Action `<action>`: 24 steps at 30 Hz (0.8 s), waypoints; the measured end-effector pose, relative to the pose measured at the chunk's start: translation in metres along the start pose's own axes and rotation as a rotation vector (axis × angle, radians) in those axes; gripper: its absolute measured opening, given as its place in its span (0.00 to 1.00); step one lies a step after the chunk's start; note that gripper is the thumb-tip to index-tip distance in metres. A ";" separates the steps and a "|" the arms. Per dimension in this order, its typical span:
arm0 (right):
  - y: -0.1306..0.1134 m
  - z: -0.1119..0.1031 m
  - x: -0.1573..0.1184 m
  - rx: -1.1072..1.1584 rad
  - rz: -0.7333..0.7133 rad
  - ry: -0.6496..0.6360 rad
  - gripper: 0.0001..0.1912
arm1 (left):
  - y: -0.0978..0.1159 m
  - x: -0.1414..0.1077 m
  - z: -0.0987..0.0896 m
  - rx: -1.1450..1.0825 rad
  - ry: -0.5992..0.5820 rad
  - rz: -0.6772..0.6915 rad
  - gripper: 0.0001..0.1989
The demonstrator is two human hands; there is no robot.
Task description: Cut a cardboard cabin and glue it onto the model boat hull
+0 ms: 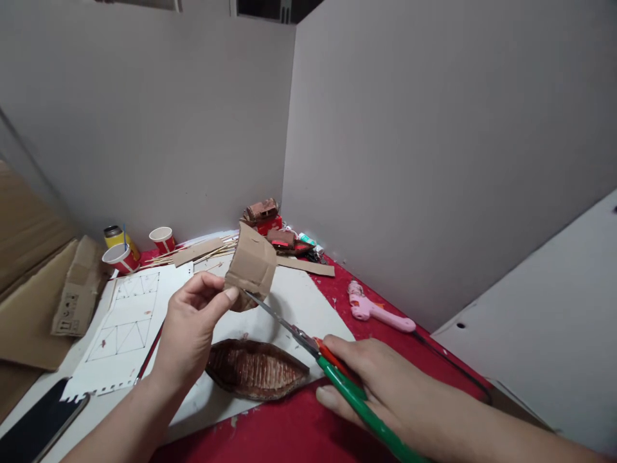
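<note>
A bent piece of cardboard [253,258] is pinched at its lower left edge between the thumb and fingers of my left hand [193,315]. My right hand [371,373] grips scissors [301,336] with green and orange handles. The blade tips touch the cardboard's lower edge, close to my left thumb. Below them a brown model boat hull [258,370], pointed at the right end and ribbed inside, lies across the edge of a white sheet [294,305].
At right a pink glue gun [380,315] rests on the red tablecloth [308,424]. Left are a drawing [125,321], a dark phone [41,421] and cardboard boxes [38,289]. Paper cups [162,240], thin sticks [212,254] and brown models [261,211] stand near the grey wall.
</note>
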State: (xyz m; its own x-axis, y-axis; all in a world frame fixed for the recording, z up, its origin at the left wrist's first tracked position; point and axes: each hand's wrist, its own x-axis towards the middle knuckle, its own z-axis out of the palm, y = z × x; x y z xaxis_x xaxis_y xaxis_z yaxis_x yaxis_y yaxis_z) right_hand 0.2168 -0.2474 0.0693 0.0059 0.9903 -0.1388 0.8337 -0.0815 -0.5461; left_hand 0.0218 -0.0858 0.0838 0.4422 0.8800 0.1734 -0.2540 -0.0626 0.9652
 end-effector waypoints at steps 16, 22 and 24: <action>0.015 0.001 0.025 -0.262 -0.106 0.151 0.20 | 0.007 0.006 -0.003 0.066 -0.098 -0.073 0.10; 0.023 -0.004 0.035 -0.288 -0.256 0.251 0.19 | 0.030 0.010 -0.017 0.067 -0.174 -0.138 0.07; 0.024 -0.004 0.038 -0.298 -0.259 0.259 0.21 | 0.031 0.013 -0.021 0.090 -0.147 -0.148 0.08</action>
State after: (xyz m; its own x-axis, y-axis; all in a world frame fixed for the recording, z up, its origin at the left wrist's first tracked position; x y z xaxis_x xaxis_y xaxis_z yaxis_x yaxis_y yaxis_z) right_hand 0.2395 -0.2113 0.0545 -0.1169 0.9724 0.2020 0.9480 0.1699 -0.2691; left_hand 0.0016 -0.0669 0.1121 0.5911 0.8051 0.0491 -0.1023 0.0145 0.9946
